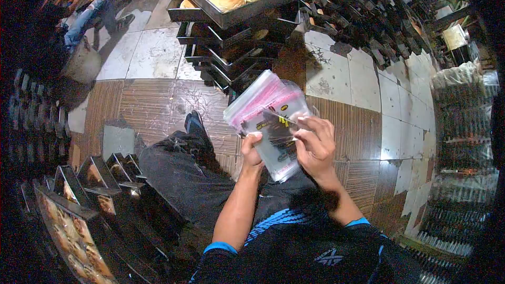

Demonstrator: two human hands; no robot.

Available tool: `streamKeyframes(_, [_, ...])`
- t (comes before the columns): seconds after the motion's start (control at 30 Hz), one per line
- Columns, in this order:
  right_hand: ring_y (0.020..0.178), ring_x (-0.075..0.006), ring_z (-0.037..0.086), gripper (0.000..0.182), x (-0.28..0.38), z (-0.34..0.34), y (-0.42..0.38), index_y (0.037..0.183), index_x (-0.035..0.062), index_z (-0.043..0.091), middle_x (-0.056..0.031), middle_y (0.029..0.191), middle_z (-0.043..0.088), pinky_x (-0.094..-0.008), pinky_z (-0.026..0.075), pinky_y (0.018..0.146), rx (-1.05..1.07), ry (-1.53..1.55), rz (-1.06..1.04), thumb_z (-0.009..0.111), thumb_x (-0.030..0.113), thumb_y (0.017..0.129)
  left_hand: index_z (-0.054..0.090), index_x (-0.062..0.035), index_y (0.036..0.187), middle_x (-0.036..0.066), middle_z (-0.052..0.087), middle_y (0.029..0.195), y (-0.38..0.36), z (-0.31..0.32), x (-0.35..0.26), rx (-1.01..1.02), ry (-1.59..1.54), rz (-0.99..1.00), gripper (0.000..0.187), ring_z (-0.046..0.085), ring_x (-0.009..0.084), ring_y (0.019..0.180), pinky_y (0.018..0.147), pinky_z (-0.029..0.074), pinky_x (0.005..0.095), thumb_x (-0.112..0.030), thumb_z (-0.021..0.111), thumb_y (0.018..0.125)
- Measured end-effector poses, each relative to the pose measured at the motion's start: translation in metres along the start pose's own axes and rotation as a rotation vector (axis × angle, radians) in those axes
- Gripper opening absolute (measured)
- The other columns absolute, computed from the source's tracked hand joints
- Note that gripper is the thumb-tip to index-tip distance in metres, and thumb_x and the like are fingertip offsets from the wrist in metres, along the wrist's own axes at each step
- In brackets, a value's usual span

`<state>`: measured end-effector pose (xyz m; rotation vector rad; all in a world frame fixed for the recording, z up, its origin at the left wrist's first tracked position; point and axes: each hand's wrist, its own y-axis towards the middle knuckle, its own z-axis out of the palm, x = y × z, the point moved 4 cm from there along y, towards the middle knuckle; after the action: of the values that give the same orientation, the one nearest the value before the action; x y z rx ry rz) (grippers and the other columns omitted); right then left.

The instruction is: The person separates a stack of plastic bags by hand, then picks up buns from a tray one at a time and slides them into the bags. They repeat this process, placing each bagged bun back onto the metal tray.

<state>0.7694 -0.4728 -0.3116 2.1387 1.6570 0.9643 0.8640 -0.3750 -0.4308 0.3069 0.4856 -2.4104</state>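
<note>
A stack of clear plastic bags (271, 126) with pink edges and dark and yellow print is in front of my torso, tilted. My left hand (252, 150) grips its lower left side, with the thumb on top. At the right side of the stack my right hand (316, 144) has thumb and fingers pinched on the thin film of a bag. Beyond the stack, round golden buns (226, 0) sit in a dark metal tray (263, 11) on top of a pile of trays.
More trays of buns (73, 226) stand at the lower left. Stacked dark trays (373, 10) fill the upper right. Stacks of packed plastic (463, 142) line the right side. A person's leg (84, 21) shows at the upper left. Tiled floor (152, 100) lies below.
</note>
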Motion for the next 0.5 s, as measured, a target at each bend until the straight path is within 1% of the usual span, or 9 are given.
streamKeyframes(0.1, [0.095, -0.0294, 0.061, 0.022, 0.004, 0.004, 0.003, 0.083, 0.0051, 0.063, -0.0108, 0.11, 0.067, -0.0421, 0.043, 0.085, -0.05, 0.034, 0.134, 0.073, -0.003, 0.065, 0.059, -0.0011, 0.095, 0.015, 0.065, 0.096, 0.002, -0.006, 0.001, -0.001, 0.013, 0.011, 0.028, 0.063, 0.0296, 0.091, 0.088, 0.049, 0.042, -0.022, 0.054, 0.077])
streamKeyframes(0.23, [0.101, -0.0301, 0.059, 0.019, 0.006, 0.008, 0.003, 0.083, 0.0061, 0.062, -0.0088, 0.111, 0.068, -0.0424, 0.04, 0.085, 0.128, -0.089, 0.18, 0.071, 0.0, 0.068, 0.058, 0.0004, 0.107, 0.015, 0.064, 0.101, 0.003, -0.006, 0.001, -0.017, 0.014, 0.007, 0.037, 0.062, 0.0295, 0.093, 0.09, 0.048, 0.0416, -0.021, 0.053, 0.077])
streamKeyframes(0.3, [0.103, -0.03, 0.058, 0.018, 0.008, 0.008, 0.001, 0.082, 0.0063, 0.061, -0.0075, 0.109, 0.069, -0.0428, 0.039, 0.085, 0.195, -0.117, 0.172, 0.069, -0.001, 0.068, 0.056, 0.0011, 0.114, 0.015, 0.064, 0.104, 0.003, -0.001, 0.002, -0.053, -0.075, -0.052, 0.043, 0.062, 0.029, 0.095, 0.091, 0.048, 0.0413, -0.021, 0.052, 0.077])
streamKeyframes(0.4, [0.102, -0.0319, 0.059, 0.019, 0.008, 0.01, -0.008, 0.08, 0.0055, 0.06, -0.0062, 0.102, 0.07, -0.0456, 0.039, 0.086, 0.178, -0.081, 0.048, 0.066, -0.003, 0.064, 0.048, 0.0029, 0.132, 0.018, 0.059, 0.122, 0.012, -0.038, 0.017, 0.08, -0.012, -0.06, 0.061, 0.059, 0.0317, 0.111, 0.099, 0.046, 0.0438, -0.03, 0.052, 0.08])
streamKeyframes(0.47, [0.102, -0.0342, 0.06, 0.019, 0.019, 0.003, -0.009, 0.079, 0.0052, 0.061, -0.0056, 0.097, 0.071, -0.0483, 0.04, 0.087, 0.078, 0.038, -0.091, 0.064, -0.004, 0.062, 0.048, 0.0029, 0.132, 0.018, 0.059, 0.121, 0.01, -0.038, 0.012, -0.014, 0.163, 0.023, 0.062, 0.059, 0.0315, 0.11, 0.098, 0.046, 0.0437, -0.038, 0.05, 0.085])
streamKeyframes(0.5, [0.102, -0.0353, 0.061, 0.02, 0.026, -0.001, -0.011, 0.079, 0.0051, 0.061, -0.0053, 0.095, 0.071, -0.0496, 0.04, 0.087, 0.031, 0.1, -0.158, 0.063, -0.004, 0.061, 0.048, 0.0028, 0.131, 0.018, 0.06, 0.121, 0.009, -0.039, 0.011, -0.05, 0.201, 0.044, 0.061, 0.059, 0.0312, 0.109, 0.098, 0.046, 0.0435, -0.038, 0.05, 0.085])
